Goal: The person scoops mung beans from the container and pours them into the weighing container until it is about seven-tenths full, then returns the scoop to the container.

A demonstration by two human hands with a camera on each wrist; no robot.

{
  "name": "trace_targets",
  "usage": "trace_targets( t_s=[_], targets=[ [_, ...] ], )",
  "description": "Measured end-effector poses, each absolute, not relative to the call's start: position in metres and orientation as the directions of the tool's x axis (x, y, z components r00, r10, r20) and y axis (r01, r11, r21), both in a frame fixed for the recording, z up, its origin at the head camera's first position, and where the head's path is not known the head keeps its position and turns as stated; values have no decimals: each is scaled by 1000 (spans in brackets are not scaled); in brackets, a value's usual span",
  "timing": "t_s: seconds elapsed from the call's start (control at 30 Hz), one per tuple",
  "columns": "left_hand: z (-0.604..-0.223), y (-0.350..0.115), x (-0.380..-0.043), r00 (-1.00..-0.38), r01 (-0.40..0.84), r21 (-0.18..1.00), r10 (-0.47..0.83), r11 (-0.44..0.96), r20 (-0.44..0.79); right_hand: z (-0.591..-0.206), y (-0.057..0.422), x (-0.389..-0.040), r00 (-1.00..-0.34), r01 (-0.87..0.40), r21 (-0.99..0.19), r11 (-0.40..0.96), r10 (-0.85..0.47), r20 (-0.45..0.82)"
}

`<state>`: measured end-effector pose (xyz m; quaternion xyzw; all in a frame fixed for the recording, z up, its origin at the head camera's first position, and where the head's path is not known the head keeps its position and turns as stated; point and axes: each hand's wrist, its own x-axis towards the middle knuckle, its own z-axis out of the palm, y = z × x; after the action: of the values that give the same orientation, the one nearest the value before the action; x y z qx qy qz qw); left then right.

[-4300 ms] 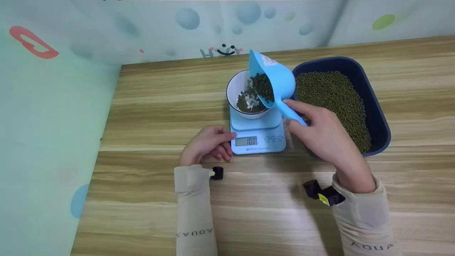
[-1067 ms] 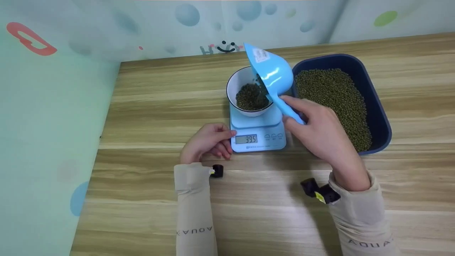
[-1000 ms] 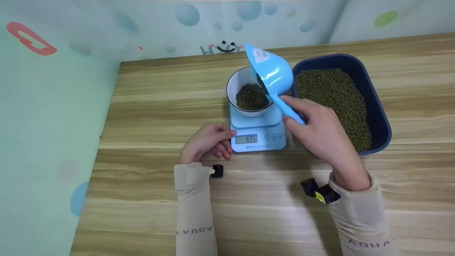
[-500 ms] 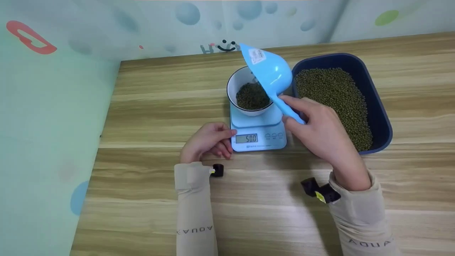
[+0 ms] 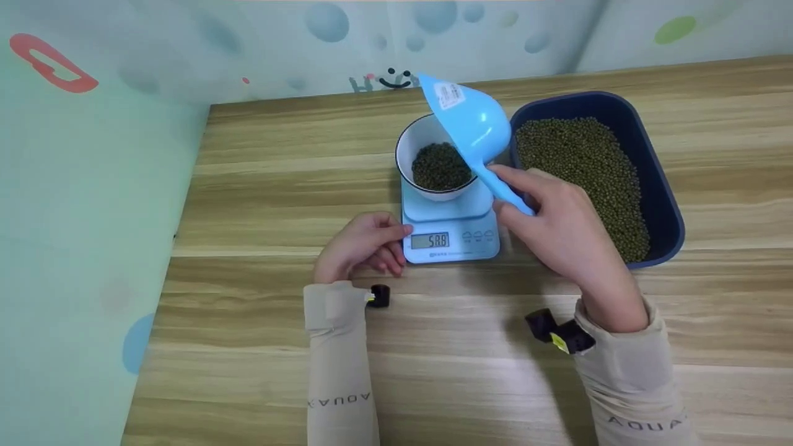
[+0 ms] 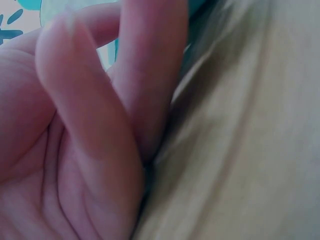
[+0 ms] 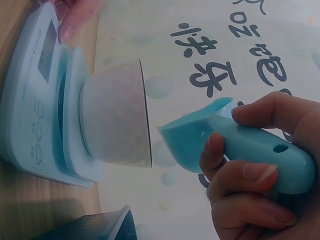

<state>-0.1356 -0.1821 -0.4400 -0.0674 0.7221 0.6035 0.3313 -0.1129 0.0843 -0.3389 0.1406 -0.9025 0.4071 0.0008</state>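
Observation:
In the head view my right hand [image 5: 560,217] grips the handle of a light blue scoop [image 5: 480,121], tipped over a white bowl [image 5: 409,145] with a dark rim. Its mouth faces down and left, so its inside is hidden there. A gap shows between scoop [image 7: 192,145] and bowl [image 7: 117,115] in the right wrist view. Small green beans [image 5: 440,167], like mung beans, lie heaped in the bowl. Under it is a light blue kitchen scale [image 5: 458,248], its display showing 58.8. My left hand [image 5: 368,244] holds the scale's left edge, thumb on top, fingers bent beside it.
A dark blue tub [image 5: 660,210] holding many more beans [image 5: 579,155] stands right of the scale, partly under my right hand. The wooden table [image 5: 279,186] meets a printed wall covering [image 5: 279,49] at the back and on the left.
The scoop has tipped further over the bowl; beans that were falling from it no longer show in the air. The heap has grown and the reading has risen from 10.0. My left hand stays put.

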Motion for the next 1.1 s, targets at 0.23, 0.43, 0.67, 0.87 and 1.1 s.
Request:
trace_targets(
  t_s=[0.23, 0.43, 0.67, 0.87, 1.1],
  targets=[
    [-440, -182, -136, -772, -495, 827, 301, 266, -559, -338, 84, -112, -961, -226, -740, 633, -267, 65],
    [-440, -182, -136, -778, -481, 835, 307, 268, -547, -336, 86, -111, -956, -237, -744, 625, -285, 65],
    [-442, -181, -136, -773, -489, 830, 307, 268, -555, -333, 89, -107, -944, -286, -723, 629, -315, 99],
    [-444, -181, -136, -768, -496, 824, 306, 273, -563, -332, 94, -102, -933, -314, -677, 665, -348, 91],
    [-440, -181, -136, -779, -481, 836, 310, 264, -546, -331, 109, -86, -919, -335, -632, 699, -390, 55]
  ],
)
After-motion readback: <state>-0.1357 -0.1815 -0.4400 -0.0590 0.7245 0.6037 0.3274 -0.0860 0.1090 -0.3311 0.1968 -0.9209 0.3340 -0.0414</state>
